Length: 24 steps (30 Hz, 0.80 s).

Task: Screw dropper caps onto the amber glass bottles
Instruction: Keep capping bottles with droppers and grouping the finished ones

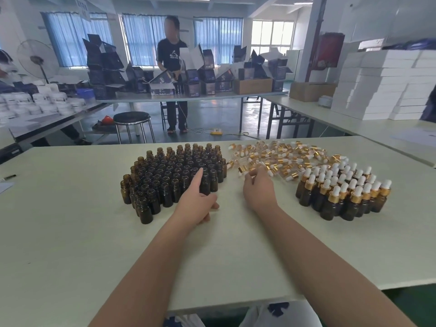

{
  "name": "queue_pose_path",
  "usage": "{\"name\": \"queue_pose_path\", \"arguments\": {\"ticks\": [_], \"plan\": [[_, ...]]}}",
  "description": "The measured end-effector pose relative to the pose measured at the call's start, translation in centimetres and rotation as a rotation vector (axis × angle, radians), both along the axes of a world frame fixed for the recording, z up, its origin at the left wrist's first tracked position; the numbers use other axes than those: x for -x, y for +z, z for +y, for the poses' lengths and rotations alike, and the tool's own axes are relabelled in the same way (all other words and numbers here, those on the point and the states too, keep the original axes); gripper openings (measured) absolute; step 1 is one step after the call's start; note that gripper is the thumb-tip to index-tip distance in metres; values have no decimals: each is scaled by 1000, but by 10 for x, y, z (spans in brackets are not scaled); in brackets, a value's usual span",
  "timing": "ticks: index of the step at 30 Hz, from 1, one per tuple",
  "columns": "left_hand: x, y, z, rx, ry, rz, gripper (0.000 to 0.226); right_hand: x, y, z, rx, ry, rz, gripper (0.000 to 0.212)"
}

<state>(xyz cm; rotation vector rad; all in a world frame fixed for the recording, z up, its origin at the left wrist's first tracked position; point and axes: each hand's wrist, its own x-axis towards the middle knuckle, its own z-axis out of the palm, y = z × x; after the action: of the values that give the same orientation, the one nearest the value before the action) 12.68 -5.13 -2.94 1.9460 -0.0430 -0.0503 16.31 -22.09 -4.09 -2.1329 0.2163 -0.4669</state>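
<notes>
Open bottles: the uncapped amber bottles (174, 175) stand packed upright on the counter (70, 232), left of centre, shoulder to shoulder.
Loose caps: the dropper caps (278, 159) lie in a scattered heap toward the far edge, right of the open bottles, with thin glass pipettes sticking out every way.
Finished group: the capped bottles (344, 192) stand clustered on the right, just beside the heap.
Left hand: the left hand (198, 204) reaches at the near right edge of the open cluster, index finger stretched out over the bottle mouths, the other fingers loosely curled, gripping nothing.
Right hand: the right hand (259, 190) is at the near edge of the heap, fingers bent down among the caps; I cannot tell from here whether they have closed on one.
Risk, bottles: I'd say pulling one bottle from so tight a pack could tip its neighbours, domino fashion.
Risk, caps: tangled pipettes might drag extra caps along or snap, being glass.
Risk, threading: a cap started crooked would likely jam or sit loose.
</notes>
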Motion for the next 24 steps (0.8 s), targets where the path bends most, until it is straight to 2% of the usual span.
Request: {"name": "queue_pose_path", "arguments": {"ticks": [7, 13, 16, 19, 21, 24], "plan": [[-1, -9, 2, 74, 37, -86, 57, 3, 0, 0, -19, 15, -19, 7], [-2, -13, 1, 66, 96, -117, 58, 4, 2, -1, -84, 31, -58, 12], [0, -12, 0, 39, 102, -142, 43, 5, 6, -2, -131, 17, -109, 14], [3, -12, -1, 12, 108, -190, 21, 8, 10, 0, -157, 26, -178, 5], [4, -13, -2, -7, 99, -221, 16, 12, 13, 3, -180, 53, -242, 5], [4, -13, -1, -9, 120, -281, 12, 19, 16, 9, -221, 114, -343, 17]]}}
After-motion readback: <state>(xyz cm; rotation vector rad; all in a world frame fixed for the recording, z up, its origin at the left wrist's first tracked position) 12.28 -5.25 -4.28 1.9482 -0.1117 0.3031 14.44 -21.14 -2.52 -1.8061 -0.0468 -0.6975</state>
